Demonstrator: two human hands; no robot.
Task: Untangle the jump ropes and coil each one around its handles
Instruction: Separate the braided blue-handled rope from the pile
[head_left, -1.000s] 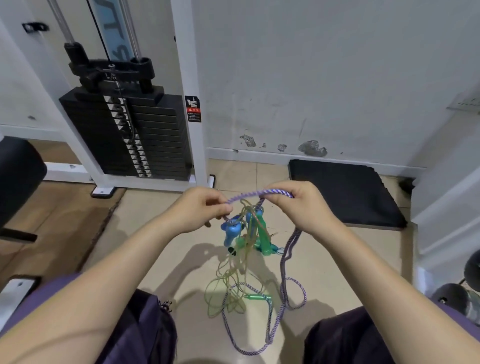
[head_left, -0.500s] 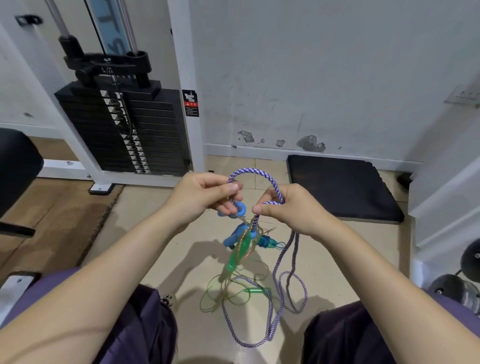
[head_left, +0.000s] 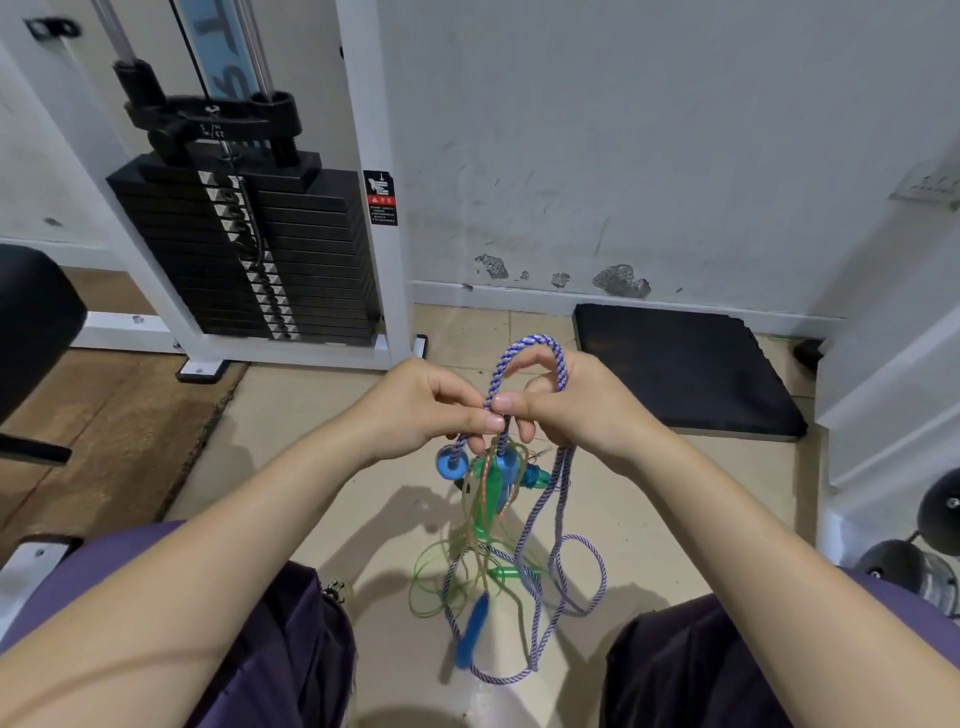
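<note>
both hands are pinching the purple braided rope (head_left: 558, 364): left hand (head_left: 421, 410) below its raised loop, right hand (head_left: 566, 405) curling through it. the green rope (head_left: 441, 577) and blue handles (head_left: 451, 464) are dangling knotted between the knees, so untangling is barely starting and 0 ropes are coiled.

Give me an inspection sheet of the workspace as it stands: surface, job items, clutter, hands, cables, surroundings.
Surface: tiled floor, wood panel to the left.
Job's things: purple braided rope looped up over the right hand, its tail trailing to the floor; green rope and an orange cord snarled with blue handles and green handles. Nothing coiled yet.
Clutter: nothing seen.
Grippers: left hand and right hand both pinch the purple rope above the knot.
Cables: weight-machine cable only.
Surroundings: weight stack, black mat, scuffed wall.
</note>
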